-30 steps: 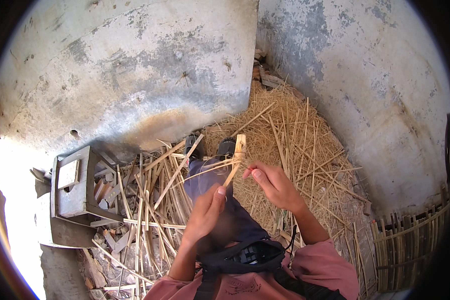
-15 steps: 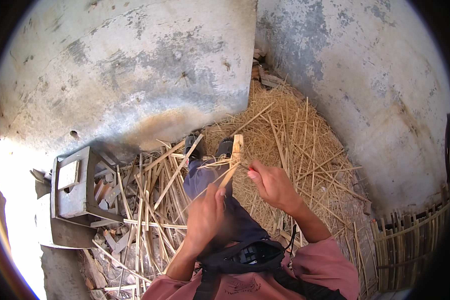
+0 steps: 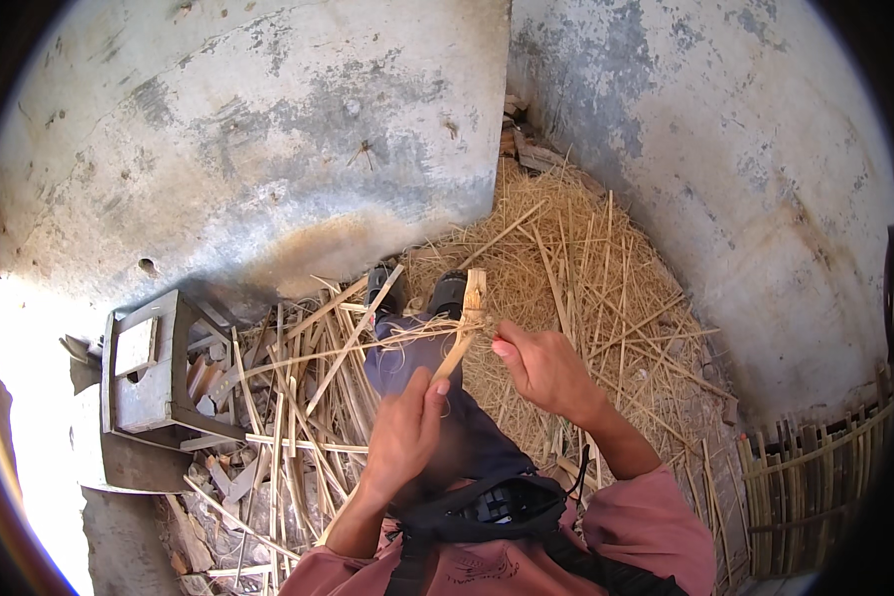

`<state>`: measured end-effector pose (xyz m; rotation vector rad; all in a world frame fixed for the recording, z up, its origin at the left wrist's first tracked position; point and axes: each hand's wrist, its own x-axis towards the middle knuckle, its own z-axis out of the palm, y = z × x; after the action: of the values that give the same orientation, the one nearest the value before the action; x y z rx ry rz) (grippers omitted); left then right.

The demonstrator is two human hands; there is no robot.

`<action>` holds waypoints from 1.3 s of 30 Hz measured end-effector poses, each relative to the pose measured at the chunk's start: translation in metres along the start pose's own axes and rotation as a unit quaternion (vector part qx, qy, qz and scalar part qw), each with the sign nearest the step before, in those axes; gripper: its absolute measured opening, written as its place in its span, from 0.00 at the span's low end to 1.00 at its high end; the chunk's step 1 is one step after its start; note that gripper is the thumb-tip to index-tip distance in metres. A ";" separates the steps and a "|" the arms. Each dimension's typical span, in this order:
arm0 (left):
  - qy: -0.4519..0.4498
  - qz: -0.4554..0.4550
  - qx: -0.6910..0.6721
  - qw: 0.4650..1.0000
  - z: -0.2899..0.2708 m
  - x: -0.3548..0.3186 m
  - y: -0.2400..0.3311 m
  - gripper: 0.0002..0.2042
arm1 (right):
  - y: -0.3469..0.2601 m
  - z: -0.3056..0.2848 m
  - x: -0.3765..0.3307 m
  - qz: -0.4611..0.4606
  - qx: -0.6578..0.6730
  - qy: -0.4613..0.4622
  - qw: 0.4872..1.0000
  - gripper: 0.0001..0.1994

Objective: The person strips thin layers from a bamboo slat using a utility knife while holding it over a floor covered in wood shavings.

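My left hand (image 3: 407, 425) is closed round a pale bamboo strip (image 3: 455, 360), which slants up and away from my fingers. The strip meets an upright wooden piece (image 3: 475, 290) standing in front of my legs. My right hand (image 3: 544, 370) is closed at the right of the strip, on a small tool with a bit of red (image 3: 496, 336) showing by the thumb; the rest of it is mostly hidden. Thin curled shavings (image 3: 412, 335) hang from the strip where the tool meets it, and one long thin sliver reaches out to the left.
Straw and shavings (image 3: 526, 238) cover the floor ahead and right. Loose bamboo strips (image 3: 293, 417) lie over rubble at left, beside a grey wooden box frame (image 3: 174, 368). A slatted bamboo panel (image 3: 815, 487) stands at right. An open black waist bag (image 3: 487, 502) sits at my front.
The shavings have shifted and spread leftward, with a long sliver now stretching out over the loose strips. My left hand has drawn slightly down; the right hand has barely moved.
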<state>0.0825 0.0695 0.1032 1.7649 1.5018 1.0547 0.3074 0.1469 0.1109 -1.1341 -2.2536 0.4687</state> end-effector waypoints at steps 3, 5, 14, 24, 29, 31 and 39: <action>-0.009 -0.010 0.013 1.000 -0.001 0.001 0.000 0.13 | 0.000 -0.001 0.001 -0.003 -0.003 0.001 1.000 0.17; -0.003 -0.002 0.007 1.000 0.001 0.001 0.001 0.13 | -0.002 0.000 0.002 0.001 0.001 0.006 1.000 0.17; 0.016 0.006 0.035 0.999 0.006 -0.003 -0.001 0.11 | -0.005 0.005 0.002 -0.001 -0.013 0.015 1.000 0.16; 0.033 0.025 0.116 0.992 0.013 -0.004 -0.009 0.11 | 0.000 0.009 0.002 0.016 0.000 0.012 1.000 0.18; 0.060 0.028 0.181 0.981 0.014 -0.006 -0.006 0.11 | -0.004 0.010 0.003 0.009 -0.013 0.024 1.000 0.17; 0.063 0.031 0.168 0.983 0.013 -0.005 -0.005 0.12 | -0.004 0.011 0.003 0.014 -0.014 0.022 1.000 0.16; -0.016 0.020 0.015 1.000 -0.002 -0.001 -0.011 0.14 | 0.012 0.010 0.003 -0.026 0.087 0.020 0.996 0.14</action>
<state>0.0745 0.0703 0.0946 1.8310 1.4745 1.0233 0.3072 0.1557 0.0975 -0.9861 -2.1561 0.6030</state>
